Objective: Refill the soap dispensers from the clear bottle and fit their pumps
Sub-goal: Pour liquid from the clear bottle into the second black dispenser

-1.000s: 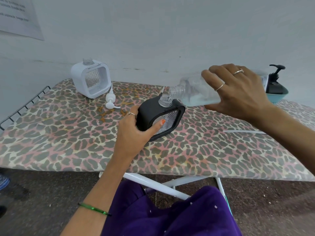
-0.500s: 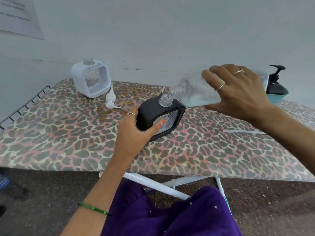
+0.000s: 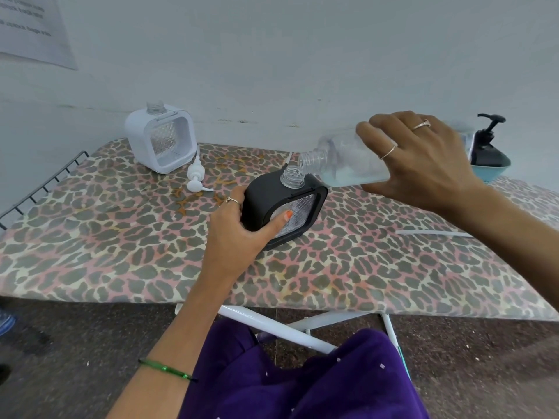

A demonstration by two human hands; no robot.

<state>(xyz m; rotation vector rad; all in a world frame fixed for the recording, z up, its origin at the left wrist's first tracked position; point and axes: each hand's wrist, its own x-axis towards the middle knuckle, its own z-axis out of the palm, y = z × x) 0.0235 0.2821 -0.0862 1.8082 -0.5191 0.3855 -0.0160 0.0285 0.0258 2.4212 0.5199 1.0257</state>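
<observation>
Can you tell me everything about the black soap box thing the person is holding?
The black dispenser is a squarish, plastic-looking case with rounded corners and a clear, bumpy window in front. Its clear threaded neck is open, with no pump on. It stands slightly tilted on the leopard-print board. The left hand grips its side, thumb on the window.

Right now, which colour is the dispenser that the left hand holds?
Black dispenser, with a clear patterned window, in the head view.

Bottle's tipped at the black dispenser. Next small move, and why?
Probably tip the clear bottle a little further. Held in the right hand, its mouth sits just over the black dispenser's open neck, the left hand steadies the body, yet the liquid pools low in the bottle, short of its mouth.
</observation>
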